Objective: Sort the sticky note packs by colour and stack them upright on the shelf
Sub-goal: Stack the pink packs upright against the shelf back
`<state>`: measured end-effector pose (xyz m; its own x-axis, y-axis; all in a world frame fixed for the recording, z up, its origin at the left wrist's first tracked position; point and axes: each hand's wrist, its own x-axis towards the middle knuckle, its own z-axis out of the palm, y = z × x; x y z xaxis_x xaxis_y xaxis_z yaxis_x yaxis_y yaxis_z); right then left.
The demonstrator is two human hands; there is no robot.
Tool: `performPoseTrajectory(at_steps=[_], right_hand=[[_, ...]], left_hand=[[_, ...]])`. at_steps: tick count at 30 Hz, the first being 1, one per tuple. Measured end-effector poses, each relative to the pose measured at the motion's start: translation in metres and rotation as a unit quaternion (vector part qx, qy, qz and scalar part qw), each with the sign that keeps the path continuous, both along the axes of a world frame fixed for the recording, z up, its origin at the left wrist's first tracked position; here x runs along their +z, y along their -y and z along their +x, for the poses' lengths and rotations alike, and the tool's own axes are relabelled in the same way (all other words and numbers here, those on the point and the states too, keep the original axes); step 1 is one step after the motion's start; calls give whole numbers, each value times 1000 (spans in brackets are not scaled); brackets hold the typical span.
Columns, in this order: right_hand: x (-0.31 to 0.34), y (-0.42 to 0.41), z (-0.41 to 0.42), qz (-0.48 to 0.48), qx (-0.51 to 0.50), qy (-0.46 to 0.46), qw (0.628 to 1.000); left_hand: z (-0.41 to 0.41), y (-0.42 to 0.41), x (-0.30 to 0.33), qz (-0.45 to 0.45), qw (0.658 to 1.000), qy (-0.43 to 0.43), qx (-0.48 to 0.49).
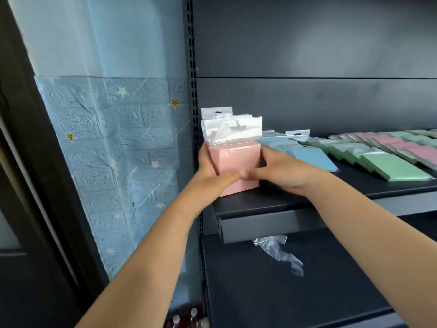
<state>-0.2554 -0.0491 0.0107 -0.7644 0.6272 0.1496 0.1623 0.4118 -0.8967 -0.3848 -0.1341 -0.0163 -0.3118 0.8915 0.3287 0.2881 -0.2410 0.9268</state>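
Note:
A stack of pink sticky note packs (234, 159) stands upright at the left end of the dark shelf (279, 200), clear hang tabs pointing up. My left hand (210, 169) grips the stack's left side, thumb across the front. My right hand (276, 166) grips its right side, its thumb meeting the left thumb on the front. Blue packs (312, 157) lie flat just right of the stack. Green packs (387, 166) and more pink packs (406, 147) lie flat in rows further right.
The shelf's perforated upright post (192, 91) stands just left of the stack. A crumpled clear plastic bag (279, 254) lies on the lower shelf (283, 292). Bottle tops (186, 316) show at the bottom. Blue star-patterned wall panel (113, 150) is to the left.

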Motion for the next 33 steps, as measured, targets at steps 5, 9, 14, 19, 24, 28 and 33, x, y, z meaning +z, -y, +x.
performPoseTrajectory(at_steps=[5, 9, 14, 19, 24, 28, 33], right_hand=[[-1, 1, 2, -31, -10, -69, 997], [-9, 0, 11, 53, -16, -18, 998], [-9, 3, 12, 96, -25, 33, 995], [-9, -1, 12, 119, -51, 51, 990], [-6, -27, -4, 108, -82, 80, 988], [1, -55, -23, 75, -111, 86, 987], [7, -94, -54, 1, -123, 67, 990]], left_hand=[[6, 0, 0, 20, 999, -14, 26], [5, 3, -9, 21, 997, -65, 43], [-7, 6, -9, -46, 987, -155, 24], [-9, 10, -13, -64, 977, -182, 96], [-15, -18, -3, -111, 955, -233, 144], [-22, -46, 9, -120, 948, -245, 163], [-46, -91, 11, -126, 950, -228, 172]])
